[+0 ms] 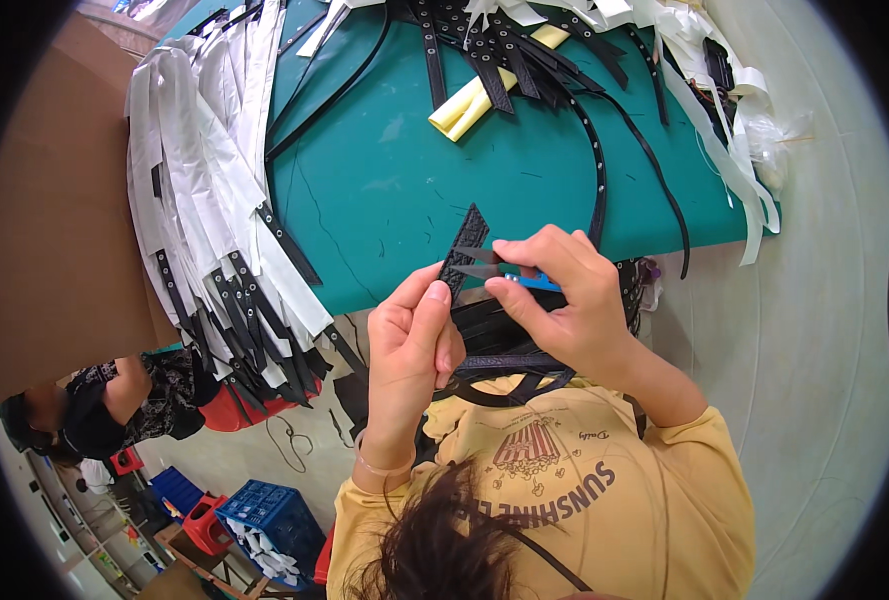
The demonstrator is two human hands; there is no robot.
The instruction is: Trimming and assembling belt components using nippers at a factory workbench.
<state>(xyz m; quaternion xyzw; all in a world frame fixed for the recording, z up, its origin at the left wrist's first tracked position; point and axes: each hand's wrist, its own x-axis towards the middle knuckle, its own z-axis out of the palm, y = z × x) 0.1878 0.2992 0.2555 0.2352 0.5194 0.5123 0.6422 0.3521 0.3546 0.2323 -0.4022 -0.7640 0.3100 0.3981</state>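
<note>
Between the thumb and fingers of my left hand is a black belt strap, its slanted, stitched end pointing up and away over the near edge of the table. My right hand grips small thread snips with a blue handle. Their two pointed blades are apart and lie close to the strap's right edge; whether they touch it I cannot tell. More black straps lie across my lap below both hands, partly hidden by them.
The green table carries short thread bits. White-wrapped belts hang over its left side. Eyeleted black straps and a yellow folded piece lie at the back. A cardboard box, another person and a blue crate are leftward.
</note>
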